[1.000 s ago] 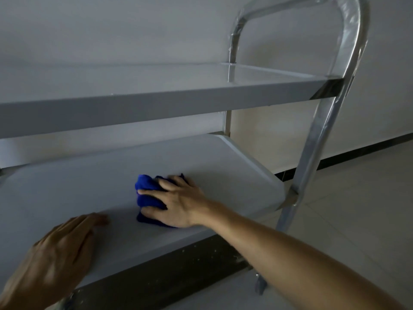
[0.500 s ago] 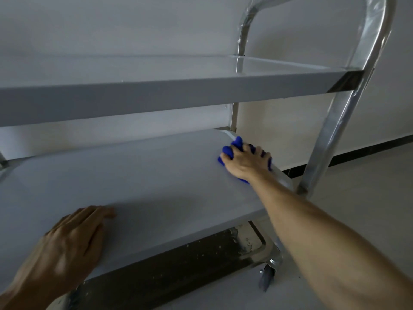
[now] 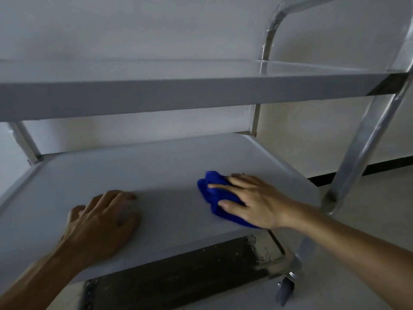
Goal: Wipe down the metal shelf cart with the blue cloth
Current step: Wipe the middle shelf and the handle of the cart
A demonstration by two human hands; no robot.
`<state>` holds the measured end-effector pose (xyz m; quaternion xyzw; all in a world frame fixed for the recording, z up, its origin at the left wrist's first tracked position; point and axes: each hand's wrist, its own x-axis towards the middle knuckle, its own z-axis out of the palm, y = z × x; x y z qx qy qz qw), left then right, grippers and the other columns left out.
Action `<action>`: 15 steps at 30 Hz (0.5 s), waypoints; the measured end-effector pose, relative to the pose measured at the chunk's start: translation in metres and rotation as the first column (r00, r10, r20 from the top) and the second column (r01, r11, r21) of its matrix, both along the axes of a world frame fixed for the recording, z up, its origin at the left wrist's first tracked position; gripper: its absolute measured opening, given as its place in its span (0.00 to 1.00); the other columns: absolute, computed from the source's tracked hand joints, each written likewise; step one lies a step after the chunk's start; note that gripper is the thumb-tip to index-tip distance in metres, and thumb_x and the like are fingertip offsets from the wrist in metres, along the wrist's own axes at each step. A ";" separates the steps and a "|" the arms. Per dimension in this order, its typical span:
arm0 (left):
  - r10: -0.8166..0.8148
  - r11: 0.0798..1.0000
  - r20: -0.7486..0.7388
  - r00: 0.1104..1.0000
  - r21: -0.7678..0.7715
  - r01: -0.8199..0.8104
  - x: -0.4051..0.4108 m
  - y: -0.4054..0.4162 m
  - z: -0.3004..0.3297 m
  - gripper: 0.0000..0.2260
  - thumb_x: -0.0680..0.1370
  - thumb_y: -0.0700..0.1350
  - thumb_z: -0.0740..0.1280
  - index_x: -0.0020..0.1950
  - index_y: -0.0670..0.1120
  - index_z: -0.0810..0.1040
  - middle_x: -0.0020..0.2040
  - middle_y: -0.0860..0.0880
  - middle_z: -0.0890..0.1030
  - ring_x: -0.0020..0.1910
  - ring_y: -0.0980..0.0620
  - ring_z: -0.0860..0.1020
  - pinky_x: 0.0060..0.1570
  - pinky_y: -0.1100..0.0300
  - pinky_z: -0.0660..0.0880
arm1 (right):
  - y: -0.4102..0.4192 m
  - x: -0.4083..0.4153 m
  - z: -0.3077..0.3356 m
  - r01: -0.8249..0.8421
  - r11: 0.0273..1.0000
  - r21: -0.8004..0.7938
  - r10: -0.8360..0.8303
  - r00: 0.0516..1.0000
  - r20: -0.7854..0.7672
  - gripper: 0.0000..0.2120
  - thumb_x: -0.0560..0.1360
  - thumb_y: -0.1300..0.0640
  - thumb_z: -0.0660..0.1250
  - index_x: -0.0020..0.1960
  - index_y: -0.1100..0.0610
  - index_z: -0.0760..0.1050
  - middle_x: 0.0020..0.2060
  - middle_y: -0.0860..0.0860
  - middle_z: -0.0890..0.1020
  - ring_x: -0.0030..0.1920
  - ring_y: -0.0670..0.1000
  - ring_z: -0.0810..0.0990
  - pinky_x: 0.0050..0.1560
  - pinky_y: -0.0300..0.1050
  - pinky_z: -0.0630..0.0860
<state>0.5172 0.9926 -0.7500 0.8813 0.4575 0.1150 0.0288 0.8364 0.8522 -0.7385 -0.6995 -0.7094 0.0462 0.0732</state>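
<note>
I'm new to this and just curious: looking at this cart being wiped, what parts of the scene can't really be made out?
All in the head view:
- Blue cloth: its right part is hidden under the right hand.
- Middle shelf: the patch beneath the left hand is covered.
- Bottom shelf: mostly hidden by the middle shelf and in shadow.
- Top shelf: left end cut off by the picture's edge.
- Caster wheel: dim and blurred.

Middle shelf [image 3: 156, 171] of the cart taken as landmark: top shelf [image 3: 178, 95] directly above, bottom shelf [image 3: 178, 280] directly below. On the middle shelf, toward its right front, the cloth [image 3: 214, 193] under the right hand [image 3: 252, 200]. Left hand [image 3: 100, 224] flat on the same shelf, near its front edge (well left of the cloth). Caster [image 3: 286, 287] below its right front corner, on the floor [image 3: 368, 220].
</note>
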 end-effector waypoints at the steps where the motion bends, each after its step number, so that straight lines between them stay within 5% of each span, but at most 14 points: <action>1: 0.019 1.000 -0.038 0.999 -0.002 -0.019 0.004 0.007 0.001 0.31 0.73 0.73 0.45 0.69 0.62 0.66 0.72 0.56 0.68 0.70 0.48 0.67 0.65 0.41 0.64 | -0.003 0.018 0.000 0.080 0.997 0.002 -0.080 0.997 -0.014 0.31 0.76 0.28 0.39 0.77 0.35 0.52 0.78 0.43 0.60 0.78 0.49 0.57 0.76 0.50 0.53; 8: 0.058 0.990 -0.134 0.989 -0.121 -0.075 0.041 0.052 -0.004 0.40 0.66 0.75 0.36 0.76 0.63 0.52 0.79 0.57 0.53 0.77 0.48 0.51 0.71 0.31 0.47 | 0.043 0.117 -0.002 0.645 0.764 0.026 -0.646 0.764 0.013 0.29 0.79 0.33 0.42 0.77 0.40 0.56 0.76 0.50 0.62 0.73 0.61 0.63 0.69 0.61 0.63; 13: 0.081 0.992 -0.131 0.988 -0.088 -0.093 0.045 0.058 -0.023 0.45 0.61 0.76 0.24 0.76 0.64 0.42 0.80 0.57 0.44 0.79 0.47 0.42 0.72 0.32 0.39 | 0.108 0.098 0.003 0.756 0.654 0.000 -0.755 0.653 0.055 0.29 0.79 0.34 0.42 0.76 0.43 0.57 0.75 0.54 0.62 0.69 0.66 0.64 0.68 0.67 0.62; 15: 0.071 0.993 -0.130 0.989 -0.086 -0.082 0.044 0.060 -0.024 0.44 0.61 0.76 0.24 0.75 0.64 0.42 0.80 0.56 0.44 0.79 0.47 0.42 0.72 0.33 0.39 | 0.141 0.067 0.002 0.683 0.730 0.006 -0.681 0.727 0.089 0.30 0.78 0.34 0.42 0.76 0.44 0.58 0.77 0.54 0.60 0.73 0.66 0.60 0.71 0.69 0.55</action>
